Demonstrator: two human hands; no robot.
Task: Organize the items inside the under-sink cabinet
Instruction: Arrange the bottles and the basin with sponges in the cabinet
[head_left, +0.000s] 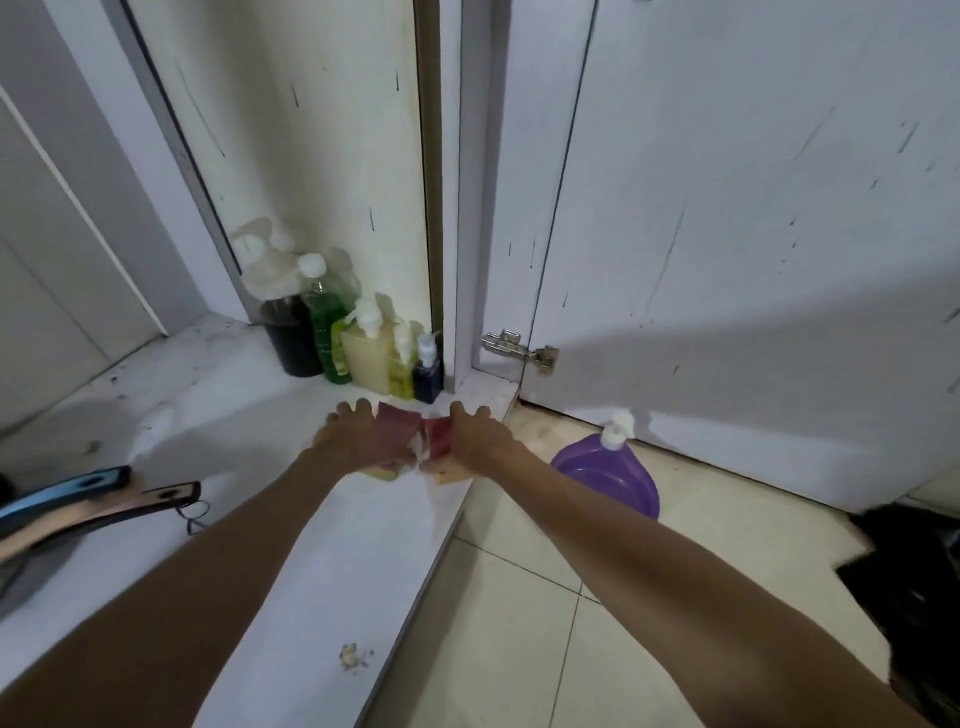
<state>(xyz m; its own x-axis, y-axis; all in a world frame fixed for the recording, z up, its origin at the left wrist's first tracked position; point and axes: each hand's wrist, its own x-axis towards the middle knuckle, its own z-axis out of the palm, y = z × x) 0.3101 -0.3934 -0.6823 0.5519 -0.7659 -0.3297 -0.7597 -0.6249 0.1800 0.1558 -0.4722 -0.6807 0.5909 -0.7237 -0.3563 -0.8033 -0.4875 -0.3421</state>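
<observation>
At the centre of the frame, both bare arms reach forward from the lower corners, nearly straight and converging, palms down. The left hand (353, 436) lies over a maroon sponge (397, 422); its fingers are spread and bent down over the far edge, gripping it. The right hand (475, 441) covers a red sponge (439, 430) in the same way, knuckles raised and fingers hooked over the far side. The two sponges sit side by side, touching or almost so, and yellowish undersides show beneath the wrists. Motion blur hides the thumbs.

Both sponges are low on the white cabinet floor (322, 571), near its front right corner. Just beyond them, a row of bottles stands against the cabinet's inner wall: a dark bottle (291, 343), a green bottle (324, 327), a cream pump bottle (368, 358), a small yellow-green bottle (401, 371) and a small dark blue bottle (427, 376).

To the right of centre, a purple pump bottle (608, 470) stands on the tiled floor (519, 623) before the open cabinet door (727, 234). At the left edge, two pan handles (104, 499) jut over the cabinet floor.
</observation>
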